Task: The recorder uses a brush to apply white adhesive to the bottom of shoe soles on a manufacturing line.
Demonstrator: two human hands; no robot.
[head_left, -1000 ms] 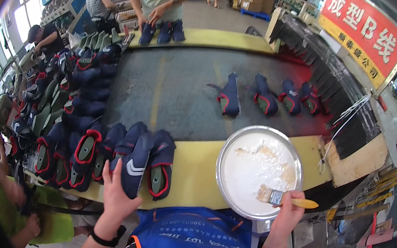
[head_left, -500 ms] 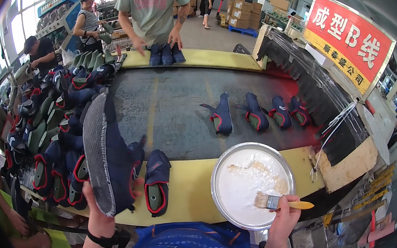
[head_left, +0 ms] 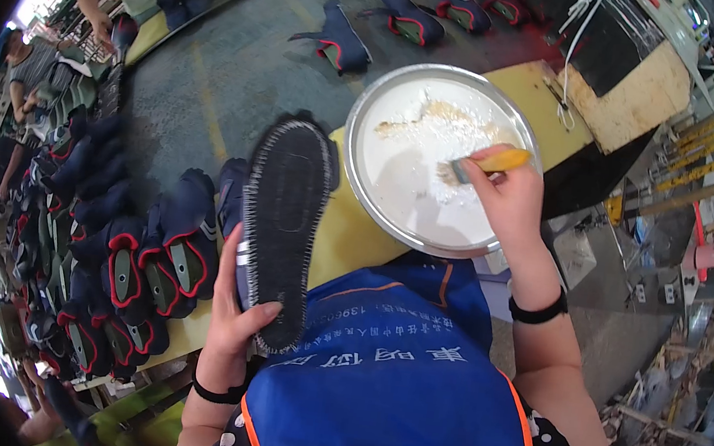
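Around the metal glue basin [head_left: 359, 190], bare yellow bench edge [head_left: 346, 239] lies open toward the upturned shoe [head_left: 281, 232] on its left. Beyond the basin, the dark conveyor belt [head_left: 224, 76] is open up to a few navy shoe uppers [head_left: 339, 40]. Left of the basin, rows of shoes [head_left: 133, 259] block passage.

Shiny metal bowl [head_left: 355, 165] — rough cloth shoe sole [head_left: 282, 223]

We see the shoe [head_left: 284, 232] held sole up in the left hand [head_left: 233, 323] over the desk [head_left: 346, 239] edge, the round pan [head_left: 435, 157] to its right with the brush [head_left: 489, 163] in it, rows of shoes [head_left: 133, 259] to its left, and more shoes [head_left: 371, 22] on the belt [head_left: 233, 77] behind.
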